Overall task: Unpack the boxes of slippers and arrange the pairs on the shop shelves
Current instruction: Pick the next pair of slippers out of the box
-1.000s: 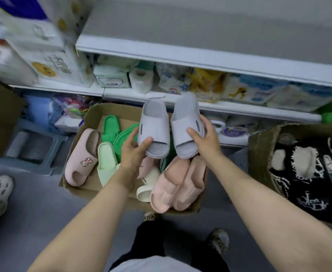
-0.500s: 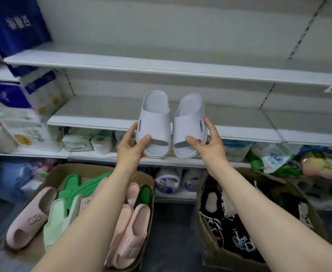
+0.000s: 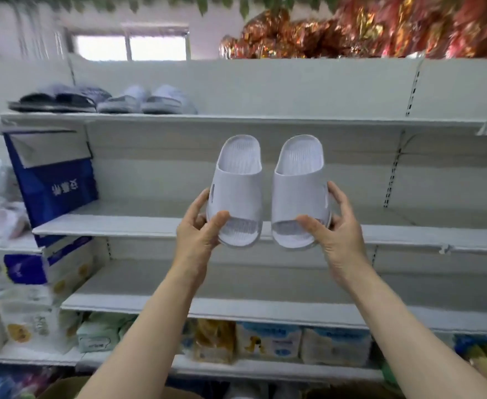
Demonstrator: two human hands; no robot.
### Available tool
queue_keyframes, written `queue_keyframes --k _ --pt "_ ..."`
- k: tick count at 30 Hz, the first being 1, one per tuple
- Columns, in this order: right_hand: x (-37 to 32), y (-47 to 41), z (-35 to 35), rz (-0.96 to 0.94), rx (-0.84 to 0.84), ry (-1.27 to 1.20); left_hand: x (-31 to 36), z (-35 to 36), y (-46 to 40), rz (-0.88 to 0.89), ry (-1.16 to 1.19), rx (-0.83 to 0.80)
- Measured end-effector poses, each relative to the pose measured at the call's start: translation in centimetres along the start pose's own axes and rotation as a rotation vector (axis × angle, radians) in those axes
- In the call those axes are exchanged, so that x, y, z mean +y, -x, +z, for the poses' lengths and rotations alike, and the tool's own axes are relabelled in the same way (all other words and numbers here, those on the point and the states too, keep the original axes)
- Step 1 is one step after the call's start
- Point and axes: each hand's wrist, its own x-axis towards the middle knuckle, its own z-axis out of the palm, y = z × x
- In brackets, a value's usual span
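I hold a pair of pale lilac slide slippers up in front of the white shelves. My left hand grips the toe end of the left slipper, thumb on top. My right hand grips the toe end of the right slipper the same way. Both slippers point heel-up, side by side with a small gap, level with the middle shelf. Two other pairs, a dark pair and a grey-white pair, stand on the top shelf at the left.
A blue bag hangs at the left end of the middle shelf. Tissue packs fill the low shelf, with more boxes at the left. Shiny red and gold packets lie on top of the unit. A bare shelf runs below the slippers.
My view has swung up from the cardboard boxes on the floor to the upper shelves. Both hands have lifted the lilac pair higher, to the level of the middle shelf.
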Motion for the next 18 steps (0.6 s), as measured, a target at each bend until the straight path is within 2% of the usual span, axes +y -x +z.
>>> queue_keyframes --k 4,10,15,18 --pt "-2.9 -3.6 1.2 -0.079 -0.031 -0.043 2.6 1.0 -4.7 0.074 0.025 -0.01" --pt "-4.5 -8.1 3.9 -0.16 -0.014 -0.116 6.2 -0.4 -7.9 0.135 -0.01 -0.225" --pt "-3.9 -10.1 5.6 -0.174 -0.038 -0.169 7.4 -3.2 -8.2 0.112 -0.082 -0.252" --pt "-3.8 -10.5 6.3 -0.185 -0.028 -0.174 7.8 -3.7 -8.0 0.158 -0.044 -0.258"
